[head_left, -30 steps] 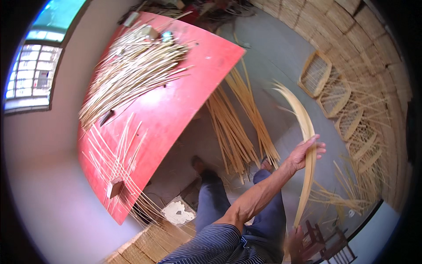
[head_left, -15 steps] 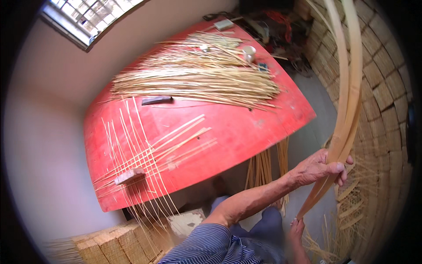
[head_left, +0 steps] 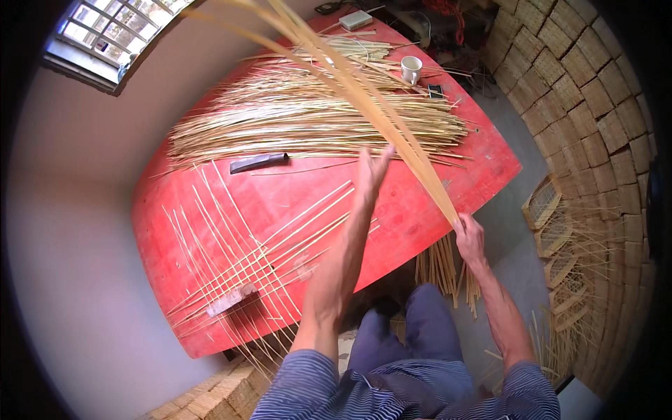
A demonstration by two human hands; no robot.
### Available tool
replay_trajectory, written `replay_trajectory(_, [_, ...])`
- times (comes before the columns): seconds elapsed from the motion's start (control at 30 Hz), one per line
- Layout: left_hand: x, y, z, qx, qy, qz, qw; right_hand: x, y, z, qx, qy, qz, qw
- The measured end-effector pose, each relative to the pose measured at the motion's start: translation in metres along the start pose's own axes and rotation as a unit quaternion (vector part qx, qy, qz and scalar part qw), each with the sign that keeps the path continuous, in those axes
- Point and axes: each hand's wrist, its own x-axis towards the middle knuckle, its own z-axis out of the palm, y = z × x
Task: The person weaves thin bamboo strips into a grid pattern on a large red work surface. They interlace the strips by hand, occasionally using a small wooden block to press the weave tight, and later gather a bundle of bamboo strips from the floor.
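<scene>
Several long, pale bamboo strips (head_left: 381, 119) slant across the table, bunched together near me and fanning apart toward the upper left. At their near end my right hand (head_left: 470, 236) is closed around them, beside the table's edge. My left hand (head_left: 374, 169) is raised over the table with thumb and fingers apart, close against the left side of the strips. Whether it touches them I cannot tell. Below it, thin strips lie crossed in an open lattice (head_left: 255, 262), weighed down by a rough whitish block (head_left: 232, 299).
A big pile of thin strips (head_left: 294, 129) covers the far part of the red table (head_left: 413, 210). Near it are a dark knife-like tool (head_left: 259, 163), a white mug (head_left: 411, 68) and a small white box (head_left: 355, 20). Woven bundles (head_left: 595, 105) are stacked along the right.
The bamboo strips have swung from the right side to over the table. My left hand has released its grip and moved left; my right hand has risen, still holding the near end.
</scene>
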Motion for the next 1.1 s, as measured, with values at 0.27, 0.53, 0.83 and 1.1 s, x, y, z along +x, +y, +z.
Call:
replay_trajectory(0.27, [-0.171,-0.172,0.063,0.021,-0.098,-0.269,0.958,0.091,0.064,0.039,-0.119,0.008,-0.027,0.992])
replay_trajectory(0.53, [-0.075,-0.168,0.080,0.018,0.059,-0.208,0.976,0.159,0.089,0.059,-0.135,-0.060,-0.025,0.989])
replay_trajectory(0.83, [0.014,-0.153,0.073,-0.019,0.136,-0.226,0.964,0.190,0.115,0.088,-0.116,-0.246,0.005,0.962])
replay_trajectory(1.1, [0.022,-0.165,0.068,-0.058,0.161,-0.224,0.959,0.246,0.137,0.041,0.130,-0.262,0.206,0.934])
